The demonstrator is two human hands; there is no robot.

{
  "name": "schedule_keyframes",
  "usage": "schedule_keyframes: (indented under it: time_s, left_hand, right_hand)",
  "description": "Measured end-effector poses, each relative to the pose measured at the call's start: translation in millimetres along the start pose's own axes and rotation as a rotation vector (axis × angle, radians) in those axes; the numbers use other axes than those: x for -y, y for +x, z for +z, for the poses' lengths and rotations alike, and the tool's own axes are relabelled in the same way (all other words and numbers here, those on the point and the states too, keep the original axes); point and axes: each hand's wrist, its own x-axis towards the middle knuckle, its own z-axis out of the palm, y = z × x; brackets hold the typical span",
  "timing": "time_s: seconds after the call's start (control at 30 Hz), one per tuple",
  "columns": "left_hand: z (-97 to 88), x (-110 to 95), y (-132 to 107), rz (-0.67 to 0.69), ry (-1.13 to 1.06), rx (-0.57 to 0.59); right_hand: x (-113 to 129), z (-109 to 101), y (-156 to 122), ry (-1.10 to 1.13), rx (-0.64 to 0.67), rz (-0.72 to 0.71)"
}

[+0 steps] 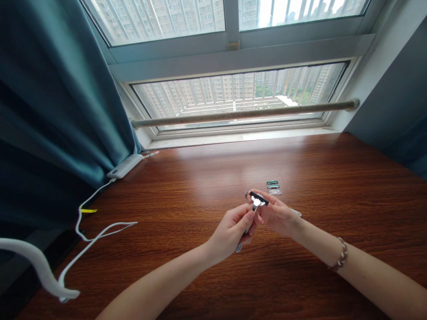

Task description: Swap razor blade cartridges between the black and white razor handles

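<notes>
My left hand (231, 231) is closed around the handle of a razor (255, 205), holding it up above the wooden table (187, 186). My right hand (276, 214) pinches the razor's dark head, which glints bright in the light. Both hands meet at the middle of the table. Just beyond them lies a small clear pack of razor cartridges (274, 187) with green strips. A bracelet (340, 255) sits on my right wrist.
A white power bank (125, 166) lies at the table's far left corner, with a white cable (96, 231) trailing off the left edge. A teal curtain (56, 98) hangs on the left. A window with a rail (243, 114) runs along the back.
</notes>
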Motion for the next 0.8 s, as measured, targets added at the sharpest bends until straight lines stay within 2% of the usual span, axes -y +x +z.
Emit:
schedule_keyframes:
  time_s: [0.8]
  left_hand:
    - [0.1, 4.7, 0.3, 0.017, -0.011, -0.035]
  right_hand:
    - [-0.1, -0.6, 0.5, -0.025, 0.011, -0.006]
